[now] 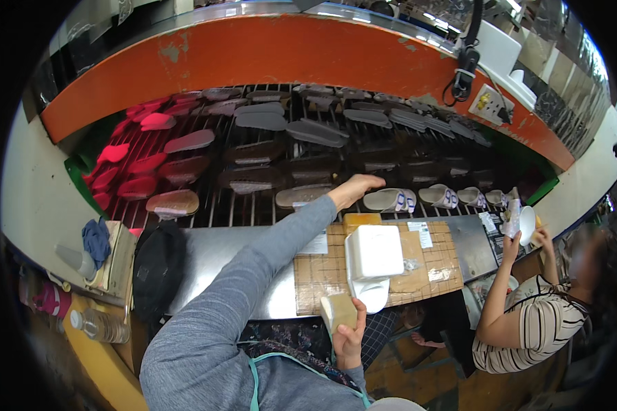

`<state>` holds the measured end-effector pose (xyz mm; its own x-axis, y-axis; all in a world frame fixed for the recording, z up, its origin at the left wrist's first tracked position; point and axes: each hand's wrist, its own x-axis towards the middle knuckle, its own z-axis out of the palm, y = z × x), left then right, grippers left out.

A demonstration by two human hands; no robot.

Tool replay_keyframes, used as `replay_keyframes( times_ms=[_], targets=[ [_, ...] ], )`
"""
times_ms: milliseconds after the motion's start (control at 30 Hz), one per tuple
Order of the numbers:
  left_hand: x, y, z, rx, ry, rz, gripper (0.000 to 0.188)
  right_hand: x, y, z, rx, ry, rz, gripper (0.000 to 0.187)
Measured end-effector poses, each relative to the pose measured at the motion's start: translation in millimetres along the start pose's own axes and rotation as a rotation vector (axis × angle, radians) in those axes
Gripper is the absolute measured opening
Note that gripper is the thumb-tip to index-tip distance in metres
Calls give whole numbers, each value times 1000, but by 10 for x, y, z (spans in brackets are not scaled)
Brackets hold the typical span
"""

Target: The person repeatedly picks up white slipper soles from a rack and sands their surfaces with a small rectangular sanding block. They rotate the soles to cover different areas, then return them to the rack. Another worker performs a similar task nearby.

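- Left hand reaches out over dark metal-bar rack, fingers together, pointing right; can't tell if they pinch anything or touch.
- Right hand closed round one end of pale tan, rectangular block, thumb on near face; block is held low, in front of the body, by the front edge of tan cardboard mat.
- Nearest the left hand: pale grey open-toe slipper with white strap and purple-blue marks, front row of the rack, just right of the wrist; dark brown flat soles lie farther back.
- Doing this reach well, my judgement: keep wrist above the bars, go in with fingertips, take one piece by its edge, lift before pulling so neighbours don't shift.
- Grey knitted sleeve passes close by pale grey flat sole; best kept high to avoid dragging it.
- Block hand seems best kept low, out of the reaching arm's way.
- Slipper look: rounded, lying flat, strap arched, foot opening showing; strap clean as far as visible.
- Block look: boxy, straight-edged, lighter on its left face; material unclear, lower part hidden by fingers.
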<state>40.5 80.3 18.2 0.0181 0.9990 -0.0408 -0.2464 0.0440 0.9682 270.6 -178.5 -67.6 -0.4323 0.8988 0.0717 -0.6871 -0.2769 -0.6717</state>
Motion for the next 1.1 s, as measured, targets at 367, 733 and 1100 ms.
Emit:
replay_keyframes(
  times_ms=[367,733,1100],
  targets=[
    [1124,-612,257,218,-265,-374,52,-138,-332,-161,-34,95,-158,74],
    [-804,84,-155,-185,-16,264,34,-76,-571,-113,-787,383,-554,58],
    [-3253,-574,83,724,446,197,20,-76,-555,-166,-1557,378,-676,41]
  ],
)
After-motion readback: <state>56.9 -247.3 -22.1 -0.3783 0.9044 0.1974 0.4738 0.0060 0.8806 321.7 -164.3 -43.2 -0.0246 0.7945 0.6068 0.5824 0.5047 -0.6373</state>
